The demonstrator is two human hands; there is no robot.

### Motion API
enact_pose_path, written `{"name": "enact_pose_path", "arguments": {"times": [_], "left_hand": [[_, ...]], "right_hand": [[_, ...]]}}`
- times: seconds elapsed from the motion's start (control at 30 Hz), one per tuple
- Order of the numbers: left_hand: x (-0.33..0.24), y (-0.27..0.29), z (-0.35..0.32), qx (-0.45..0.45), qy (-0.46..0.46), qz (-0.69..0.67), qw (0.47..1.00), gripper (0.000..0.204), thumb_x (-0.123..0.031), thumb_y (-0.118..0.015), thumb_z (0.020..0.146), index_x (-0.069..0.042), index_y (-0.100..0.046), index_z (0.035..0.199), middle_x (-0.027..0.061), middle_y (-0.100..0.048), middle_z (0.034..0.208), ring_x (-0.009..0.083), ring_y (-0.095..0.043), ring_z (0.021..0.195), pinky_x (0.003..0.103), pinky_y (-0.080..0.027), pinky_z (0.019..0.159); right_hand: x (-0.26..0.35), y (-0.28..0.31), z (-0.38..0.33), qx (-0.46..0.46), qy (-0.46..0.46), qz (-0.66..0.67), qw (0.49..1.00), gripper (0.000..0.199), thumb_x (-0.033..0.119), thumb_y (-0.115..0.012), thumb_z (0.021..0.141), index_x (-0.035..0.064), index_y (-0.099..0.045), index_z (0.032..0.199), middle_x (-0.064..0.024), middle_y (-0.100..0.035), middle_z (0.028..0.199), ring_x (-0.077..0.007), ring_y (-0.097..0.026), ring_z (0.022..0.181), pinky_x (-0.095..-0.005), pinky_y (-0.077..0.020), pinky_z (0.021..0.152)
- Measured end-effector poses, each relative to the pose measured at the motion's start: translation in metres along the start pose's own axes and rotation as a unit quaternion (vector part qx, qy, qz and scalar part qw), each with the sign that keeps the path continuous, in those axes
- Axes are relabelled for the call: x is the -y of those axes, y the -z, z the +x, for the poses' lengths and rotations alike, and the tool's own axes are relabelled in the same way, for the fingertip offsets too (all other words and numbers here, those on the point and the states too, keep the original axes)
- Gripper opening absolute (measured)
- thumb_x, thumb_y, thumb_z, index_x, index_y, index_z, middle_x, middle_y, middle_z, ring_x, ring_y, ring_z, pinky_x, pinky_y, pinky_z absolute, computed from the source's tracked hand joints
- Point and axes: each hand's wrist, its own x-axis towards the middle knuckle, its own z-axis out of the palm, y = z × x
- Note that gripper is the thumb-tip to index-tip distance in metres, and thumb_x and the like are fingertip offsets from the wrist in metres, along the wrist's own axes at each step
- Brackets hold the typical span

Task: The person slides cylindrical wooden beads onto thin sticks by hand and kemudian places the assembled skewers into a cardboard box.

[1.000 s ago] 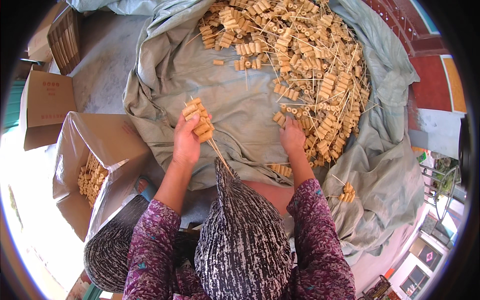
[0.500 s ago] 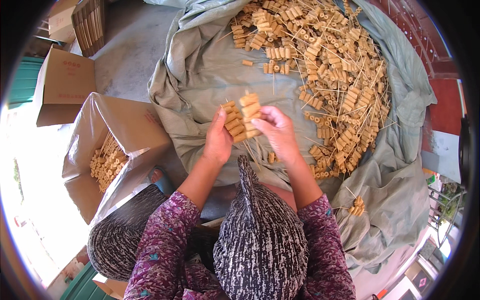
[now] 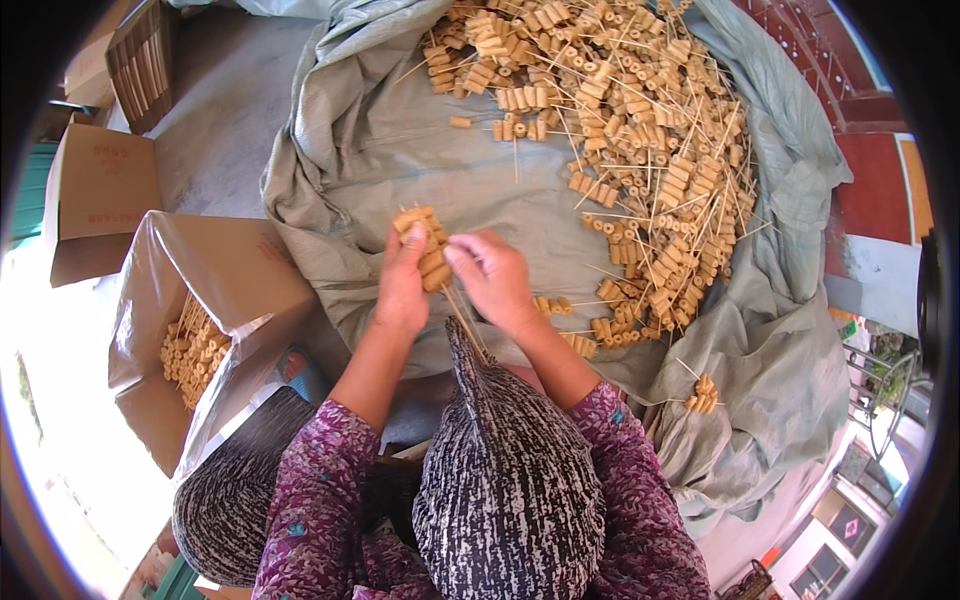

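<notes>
Upright in front of me, my left hand (image 3: 403, 285) is closed round a bunch of skewered rolls (image 3: 430, 262), short tan tubes threaded in rows on thin sticks. Its thumb presses on the front, and the bare stick ends point down toward my knees. Close against the right side of the bunch is my right hand (image 3: 492, 278), fingers curled and thumb and fingertips together. What its fingertips pinch, if anything, is hidden. Beyond my right wrist, a big heap of the same skewered rolls (image 3: 660, 170) covers the right of a grey-green woven sheet (image 3: 360, 150).
An open cardboard box (image 3: 225, 260) with a plastic liner stands at the left, holding more skewers (image 3: 195, 350). Another carton (image 3: 105, 190) and flattened cardboard (image 3: 140, 65) are behind it. One small skewered bunch (image 3: 704, 394) lies on the sheet's folds at the right.
The skewer that my right hand held up apart now seems to be with the bunch in my left hand. My right fingers have moved down to its side. The whole view has shifted slightly.
</notes>
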Motion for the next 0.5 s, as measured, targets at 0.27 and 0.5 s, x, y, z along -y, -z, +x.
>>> {"name": "enact_pose_path", "arguments": {"times": [0.27,0.5], "left_hand": [[-0.006,0.017,0.011,0.033,-0.007,-0.041,0.999,0.044,-0.035,-0.049,0.101,-0.005,-0.048,0.134,0.0099,-0.059,0.115,0.0238,-0.060,0.102,0.040,-0.053,0.087],[0.005,0.024,0.008,0.063,0.020,-0.068,0.995,0.045,-0.036,-0.049,0.101,-0.006,-0.048,0.134,0.0109,-0.060,0.112,0.0255,-0.061,0.101,0.040,-0.053,0.085]], "right_hand": [[-0.136,0.093,0.028,0.074,0.022,-0.571,0.817,0.036,0.007,-0.060,0.079,0.0058,-0.062,0.115,-0.0111,-0.063,0.109,-0.0263,-0.055,0.109,-0.0491,-0.0433,0.098],[-0.200,0.117,0.029,0.066,0.031,-0.604,0.793,0.032,0.005,-0.061,0.077,0.0072,-0.062,0.109,-0.0071,-0.065,0.105,-0.0239,-0.058,0.103,-0.0359,-0.0498,0.088]]}}
